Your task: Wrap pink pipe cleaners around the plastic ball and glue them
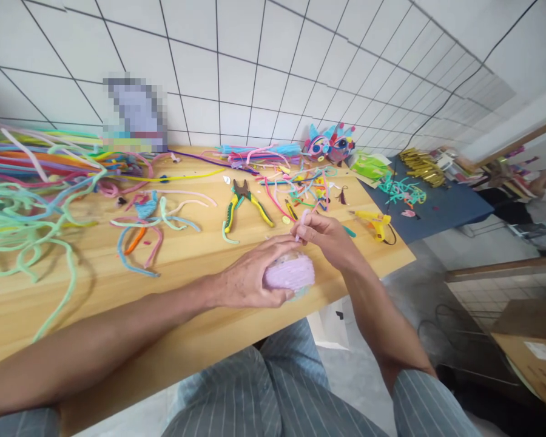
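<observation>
My left hand [255, 276] is wrapped round a rounded form covered in lilac pipe cleaner [291, 273], held over the front edge of the wooden table. Just above it, my right hand [325, 240] pinches a short lilac pipe cleaner end [304, 221] between thumb and fingers. Whether this end joins the wound form is hidden by the fingers. Fingertips of both hands meet close to each other there. Behind my left hand lie yellow-and-black pliers [242, 197] with their handles spread apart.
Pipe cleaners in many colours [31, 200] heap up at the left. A yellow glue gun [377, 224] lies at the table's right end. Two decorated blue and pink figures [330, 144] stand against the tiled wall. A blue table [450, 209] adjoins at the right, with gold bundles [421, 167].
</observation>
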`<state>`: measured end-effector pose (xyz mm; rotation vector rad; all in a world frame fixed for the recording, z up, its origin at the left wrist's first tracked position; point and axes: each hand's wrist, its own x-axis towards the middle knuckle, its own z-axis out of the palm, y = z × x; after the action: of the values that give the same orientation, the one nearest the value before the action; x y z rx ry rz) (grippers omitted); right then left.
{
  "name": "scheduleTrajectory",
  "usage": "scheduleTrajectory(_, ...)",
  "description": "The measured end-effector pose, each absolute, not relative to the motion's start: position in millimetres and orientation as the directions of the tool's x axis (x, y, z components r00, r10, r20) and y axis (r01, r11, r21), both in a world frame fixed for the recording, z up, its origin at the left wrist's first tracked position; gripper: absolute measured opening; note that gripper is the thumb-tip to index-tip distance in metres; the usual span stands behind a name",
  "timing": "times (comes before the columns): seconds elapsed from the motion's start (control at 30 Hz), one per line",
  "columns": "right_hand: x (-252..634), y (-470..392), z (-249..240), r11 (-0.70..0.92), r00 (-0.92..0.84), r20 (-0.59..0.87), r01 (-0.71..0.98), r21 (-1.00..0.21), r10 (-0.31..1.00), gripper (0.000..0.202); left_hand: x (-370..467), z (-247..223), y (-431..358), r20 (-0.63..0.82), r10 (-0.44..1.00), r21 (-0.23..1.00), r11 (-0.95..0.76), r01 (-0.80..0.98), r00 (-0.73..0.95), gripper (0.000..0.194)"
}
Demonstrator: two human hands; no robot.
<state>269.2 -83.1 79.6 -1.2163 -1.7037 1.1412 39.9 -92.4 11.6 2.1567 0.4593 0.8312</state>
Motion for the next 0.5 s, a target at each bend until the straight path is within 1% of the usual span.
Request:
scheduleTrajectory(0.17,280.6,-81.2,78.3,0.110,-0.352,-0.002,0.297,-0.948,0.936,0.047,40.3,7.5,-93.6,0.407,0.545,0.770,-0.636,0.046,0.733,0.092)
scheduleTrajectory(0.23,282.9,-78.9,73.4,0.074,-0.369,-0.027,0.257,-0.964,0.929,0.044,40.2,5.6,-93.4,0.418,0.536,0.762,-0.647,0.039,0.733,0.092)
scheduleTrajectory(0.33,283.2,-74.6,60.9,0.029,-0.365,-0.037,0.175,-0.984,0.930,0.046,39.9,3.0,-92.0,0.425,0.526,0.759,-0.651,0.027,0.737,0.089)
scheduleTrajectory(0.5,279.6,-68.2,42.4,-0.032,-0.314,-0.048,0.057,-0.998,0.948,0.044,39.4,-1.2,-87.5,0.362,0.572,0.781,-0.617,0.096,0.736,0.088)
